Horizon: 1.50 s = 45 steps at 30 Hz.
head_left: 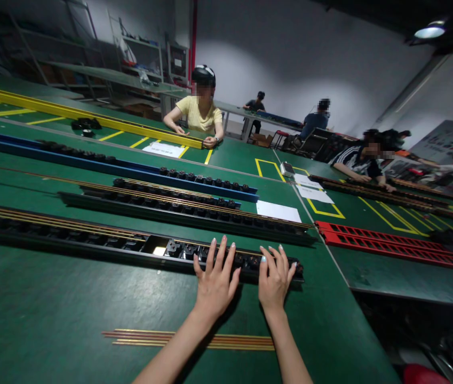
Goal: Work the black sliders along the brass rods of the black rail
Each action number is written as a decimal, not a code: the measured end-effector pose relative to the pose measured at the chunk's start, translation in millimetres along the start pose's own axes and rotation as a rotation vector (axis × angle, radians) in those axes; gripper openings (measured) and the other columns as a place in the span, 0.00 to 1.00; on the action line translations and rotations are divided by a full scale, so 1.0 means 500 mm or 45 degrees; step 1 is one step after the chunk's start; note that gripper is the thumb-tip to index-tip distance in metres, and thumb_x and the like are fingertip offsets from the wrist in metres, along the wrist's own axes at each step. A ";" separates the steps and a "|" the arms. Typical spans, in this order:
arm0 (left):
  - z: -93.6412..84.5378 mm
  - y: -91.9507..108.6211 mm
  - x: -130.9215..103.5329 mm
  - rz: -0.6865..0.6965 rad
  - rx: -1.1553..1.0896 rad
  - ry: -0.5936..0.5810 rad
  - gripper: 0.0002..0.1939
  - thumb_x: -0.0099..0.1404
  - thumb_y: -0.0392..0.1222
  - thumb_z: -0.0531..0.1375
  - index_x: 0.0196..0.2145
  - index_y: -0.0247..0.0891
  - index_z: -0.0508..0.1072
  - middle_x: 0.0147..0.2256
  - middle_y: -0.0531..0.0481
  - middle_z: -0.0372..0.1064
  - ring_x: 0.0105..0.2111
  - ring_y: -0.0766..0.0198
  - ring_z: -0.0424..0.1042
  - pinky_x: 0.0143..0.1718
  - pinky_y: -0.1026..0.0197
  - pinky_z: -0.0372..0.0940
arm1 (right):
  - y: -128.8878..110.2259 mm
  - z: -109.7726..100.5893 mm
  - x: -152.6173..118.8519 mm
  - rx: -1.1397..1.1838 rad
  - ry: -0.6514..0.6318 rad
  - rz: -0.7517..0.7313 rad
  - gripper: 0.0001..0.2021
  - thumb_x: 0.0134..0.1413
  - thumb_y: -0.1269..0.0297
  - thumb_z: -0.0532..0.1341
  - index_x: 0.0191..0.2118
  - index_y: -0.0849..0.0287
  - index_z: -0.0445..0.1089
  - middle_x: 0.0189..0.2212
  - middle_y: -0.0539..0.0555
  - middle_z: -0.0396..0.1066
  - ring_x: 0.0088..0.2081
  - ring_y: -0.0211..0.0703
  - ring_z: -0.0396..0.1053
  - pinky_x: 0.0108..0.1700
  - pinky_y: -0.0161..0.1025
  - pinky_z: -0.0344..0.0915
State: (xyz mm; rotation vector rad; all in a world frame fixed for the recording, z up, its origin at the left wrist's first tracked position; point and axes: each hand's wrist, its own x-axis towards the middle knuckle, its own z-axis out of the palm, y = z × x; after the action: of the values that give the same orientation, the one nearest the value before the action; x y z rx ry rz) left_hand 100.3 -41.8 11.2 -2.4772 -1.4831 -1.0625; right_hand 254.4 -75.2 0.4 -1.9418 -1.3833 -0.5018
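A long black rail point(102, 246) filled with a row of black parts lies across the green table, thin brass rods point(70, 224) along its left part. My left hand point(215, 285) rests over the rail, right of a gap with a bright spot, its fingers spread. Near the rail's right end is my right hand point(275, 277), fingers apart and touching the rail's top. Neither hand visibly holds anything. Under my forearms, several loose brass and copper-coloured rods point(242, 342) lie on the table.
Beyond are a second black rail point(170, 216) with rods, a blue rail point(138, 169), a yellow rail point(130, 126) and red slotted rails point(386, 245). White papers point(278, 211) lie between. A person in yellow point(200, 113) sits opposite; others work farther back.
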 end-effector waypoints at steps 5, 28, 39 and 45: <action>-0.006 -0.007 0.005 0.035 0.022 -0.036 0.26 0.69 0.47 0.48 0.63 0.49 0.54 0.63 0.49 0.55 0.63 0.58 0.52 0.63 0.42 0.17 | 0.001 0.000 0.000 -0.002 0.003 0.003 0.17 0.66 0.61 0.46 0.50 0.53 0.70 0.51 0.56 0.69 0.61 0.51 0.56 0.61 0.66 0.40; -0.011 -0.011 0.008 -0.028 0.030 -0.038 0.25 0.69 0.47 0.48 0.62 0.44 0.57 0.65 0.44 0.50 0.64 0.57 0.51 0.63 0.42 0.21 | 0.002 -0.001 0.000 0.015 -0.002 -0.003 0.17 0.66 0.61 0.47 0.50 0.53 0.70 0.51 0.57 0.69 0.61 0.51 0.56 0.61 0.66 0.41; -0.009 -0.014 0.008 -0.016 0.014 -0.061 0.26 0.69 0.45 0.47 0.64 0.46 0.54 0.64 0.45 0.53 0.63 0.58 0.53 0.63 0.41 0.20 | 0.002 -0.002 -0.001 0.006 -0.007 -0.005 0.17 0.65 0.62 0.46 0.50 0.53 0.70 0.51 0.56 0.69 0.61 0.50 0.56 0.61 0.66 0.41; -0.017 -0.022 0.010 -0.010 0.041 -0.057 0.29 0.69 0.45 0.47 0.66 0.43 0.46 0.64 0.42 0.51 0.64 0.57 0.51 0.64 0.40 0.22 | 0.003 0.000 -0.001 0.009 -0.002 -0.006 0.17 0.65 0.62 0.47 0.50 0.53 0.69 0.51 0.56 0.68 0.61 0.50 0.56 0.61 0.65 0.41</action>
State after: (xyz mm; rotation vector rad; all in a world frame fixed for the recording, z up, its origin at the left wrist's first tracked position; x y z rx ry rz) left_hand 88.4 -35.5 17.7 -2.4911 -1.5111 -0.9830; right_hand 255.6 -75.8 -0.1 -1.9342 -1.3888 -0.4975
